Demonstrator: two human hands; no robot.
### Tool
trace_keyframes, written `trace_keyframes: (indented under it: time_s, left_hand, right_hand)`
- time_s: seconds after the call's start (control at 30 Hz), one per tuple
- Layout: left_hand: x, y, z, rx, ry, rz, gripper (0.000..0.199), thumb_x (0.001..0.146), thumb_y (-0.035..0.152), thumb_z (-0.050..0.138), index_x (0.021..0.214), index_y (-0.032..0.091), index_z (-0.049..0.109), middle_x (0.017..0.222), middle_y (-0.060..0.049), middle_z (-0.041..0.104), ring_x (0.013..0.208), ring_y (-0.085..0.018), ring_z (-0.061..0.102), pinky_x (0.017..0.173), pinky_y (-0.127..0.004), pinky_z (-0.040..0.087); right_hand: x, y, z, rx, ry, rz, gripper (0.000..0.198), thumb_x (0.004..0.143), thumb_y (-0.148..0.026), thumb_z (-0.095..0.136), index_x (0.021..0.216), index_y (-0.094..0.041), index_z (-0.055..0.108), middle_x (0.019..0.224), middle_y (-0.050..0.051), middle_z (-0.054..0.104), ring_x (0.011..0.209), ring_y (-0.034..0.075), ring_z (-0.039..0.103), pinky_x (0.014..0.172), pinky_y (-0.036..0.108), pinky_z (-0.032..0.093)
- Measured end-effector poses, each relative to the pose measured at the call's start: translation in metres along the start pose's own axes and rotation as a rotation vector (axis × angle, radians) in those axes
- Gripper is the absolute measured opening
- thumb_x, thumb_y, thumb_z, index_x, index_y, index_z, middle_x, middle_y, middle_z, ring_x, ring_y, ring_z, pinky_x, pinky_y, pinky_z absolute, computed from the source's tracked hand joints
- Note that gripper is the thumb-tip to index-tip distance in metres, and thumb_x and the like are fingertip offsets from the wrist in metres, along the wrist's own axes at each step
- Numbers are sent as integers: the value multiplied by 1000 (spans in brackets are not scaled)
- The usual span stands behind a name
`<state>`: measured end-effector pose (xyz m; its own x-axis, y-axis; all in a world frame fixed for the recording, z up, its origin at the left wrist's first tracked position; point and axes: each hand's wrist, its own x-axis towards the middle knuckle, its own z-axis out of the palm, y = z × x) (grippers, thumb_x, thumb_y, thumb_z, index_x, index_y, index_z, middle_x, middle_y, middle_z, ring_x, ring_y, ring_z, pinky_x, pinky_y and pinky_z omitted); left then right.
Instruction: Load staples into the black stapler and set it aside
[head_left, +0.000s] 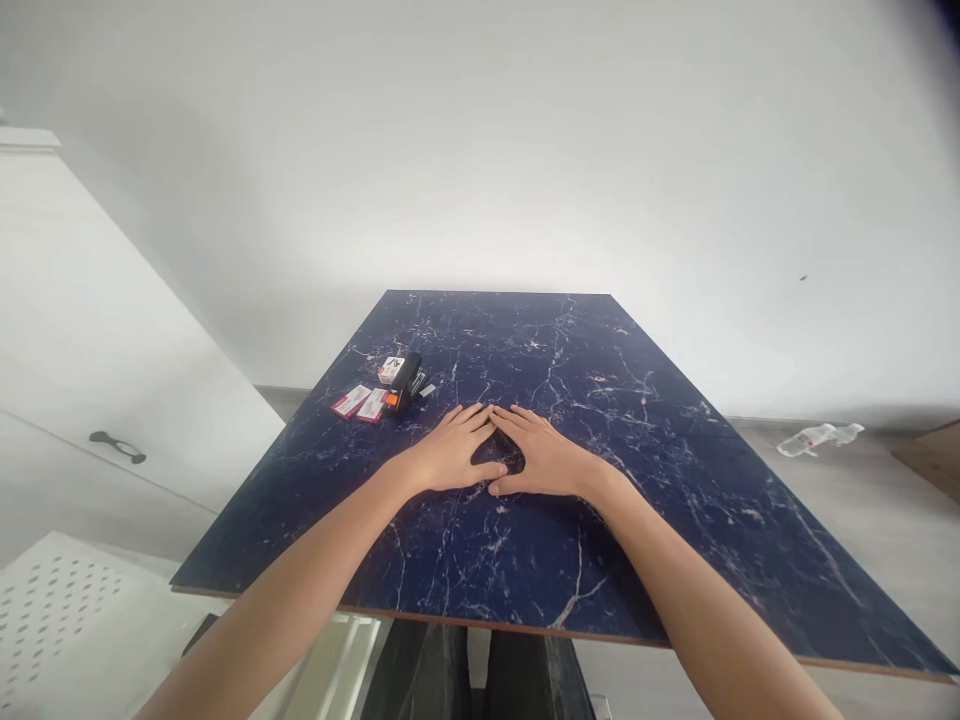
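Note:
Both hands lie flat on a dark blue marble-patterned table, fingers extended and holding nothing. The fingertips and thumbs of my left hand and my right hand meet or nearly meet, framing a small patch of tabletop. Beyond my left hand is a black object that looks like a stapler, with an orange piece at its near end. Small dark and silvery pieces lie against its right side. A small white box and two red-and-white packets sit to its left.
A white cabinet with a dark handle stands at the left. Below it is a white perforated panel. Behind the table rises a pale wall. Crumpled clear plastic lies on the floor at the right.

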<state>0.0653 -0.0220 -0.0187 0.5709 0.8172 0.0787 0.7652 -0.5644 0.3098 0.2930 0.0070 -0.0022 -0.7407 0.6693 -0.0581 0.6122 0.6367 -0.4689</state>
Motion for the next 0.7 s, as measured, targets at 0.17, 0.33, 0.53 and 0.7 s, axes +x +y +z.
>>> trace_keyframes:
  time_s: [0.17,0.33,0.53,0.7]
  left_hand:
    - [0,3,-2,-7,-30,-25,79,97,69,42,162,27,25,168,-7,18,156,-32,12,125,-55,14]
    - [-1,1,-1,-2,-46,-19,80,97,70,39,162,26,24,169,-8,16,156,-31,11,126,-54,13]
    - [-1,0,0,2,-17,-10,76,99,68,38,162,28,25,168,-7,19,156,-30,13,126,-53,13]
    - [-1,1,0,-10,-18,-23,76,99,69,36,162,27,26,169,-6,19,156,-32,14,126,-54,14]
  right_hand:
    - [-1,-1,0,-9,-16,11,115,74,-78,65,164,-27,15,170,5,13,156,37,7,125,56,13]
    - [-1,-1,1,-9,-22,13,114,75,-79,62,164,-26,15,170,4,14,156,36,6,125,57,14]
    - [1,1,2,-4,8,8,111,76,-78,63,164,-27,19,169,4,17,156,36,11,125,56,15]
    - [3,3,1,-9,-16,18,111,77,-81,59,164,-27,17,170,3,15,156,35,10,125,57,15]
